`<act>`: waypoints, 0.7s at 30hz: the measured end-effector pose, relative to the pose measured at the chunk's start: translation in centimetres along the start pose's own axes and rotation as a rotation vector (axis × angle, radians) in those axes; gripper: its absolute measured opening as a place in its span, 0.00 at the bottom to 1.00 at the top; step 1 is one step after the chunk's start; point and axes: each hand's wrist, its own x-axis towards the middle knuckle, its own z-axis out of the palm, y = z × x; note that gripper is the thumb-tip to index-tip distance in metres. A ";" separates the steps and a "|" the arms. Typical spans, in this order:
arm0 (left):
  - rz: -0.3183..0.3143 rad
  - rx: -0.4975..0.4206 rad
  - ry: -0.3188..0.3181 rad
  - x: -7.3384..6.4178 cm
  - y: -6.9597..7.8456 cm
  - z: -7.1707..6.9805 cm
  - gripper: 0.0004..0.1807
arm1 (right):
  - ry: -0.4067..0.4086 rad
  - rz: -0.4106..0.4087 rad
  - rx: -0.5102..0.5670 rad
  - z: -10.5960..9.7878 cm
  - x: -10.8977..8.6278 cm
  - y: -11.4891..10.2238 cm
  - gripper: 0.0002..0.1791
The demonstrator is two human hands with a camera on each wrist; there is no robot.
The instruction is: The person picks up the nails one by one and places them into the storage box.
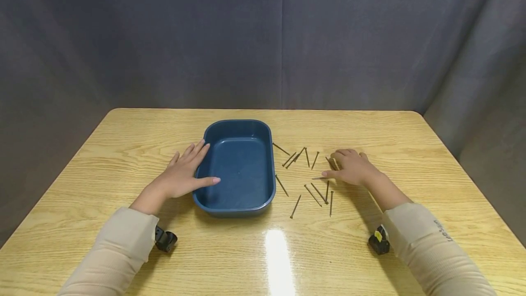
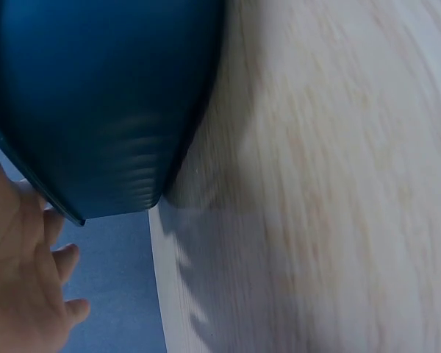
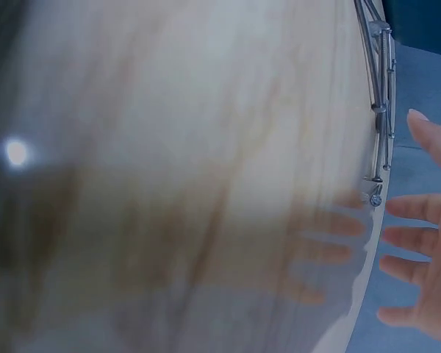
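A deep blue plastic tub [image 1: 240, 175] stands left of the table's middle, its inside bare. My left hand [image 1: 184, 175] rests at its left rim, fingers spread and straight, thumb reaching over the edge. In the left wrist view the tub's outer wall [image 2: 95, 95] shows beside that hand [image 2: 22, 279]. Several long thin nails [image 1: 313, 195] lie scattered to the right of the tub. Over the right side of them hovers my right hand [image 1: 353, 168], palm down. The right wrist view shows its fingers [image 3: 411, 239] spread apart, holding nothing, close to the nails [image 3: 380, 110].
The wooden table [image 1: 164, 259] has rounded far corners, and a bright glare spot lies near its front. Grey curtains [image 1: 263, 40] hang behind it. Small black cameras [image 1: 165, 240] are strapped at both wrists.
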 end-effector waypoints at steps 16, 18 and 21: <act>0.035 -0.013 -0.026 -0.4 -0.1 -0.1 0.52 | 0.028 -0.061 0.052 0.2 0.2 -0.2 0.22; 0.043 -0.025 -0.031 -0.5 -0.2 -0.1 0.52 | 0.033 -0.061 0.052 0.1 0.2 -0.3 0.16; 0.053 -0.043 -0.035 -0.5 -0.3 -0.1 0.52 | 0.039 -0.057 0.052 0.1 0.2 -0.5 0.11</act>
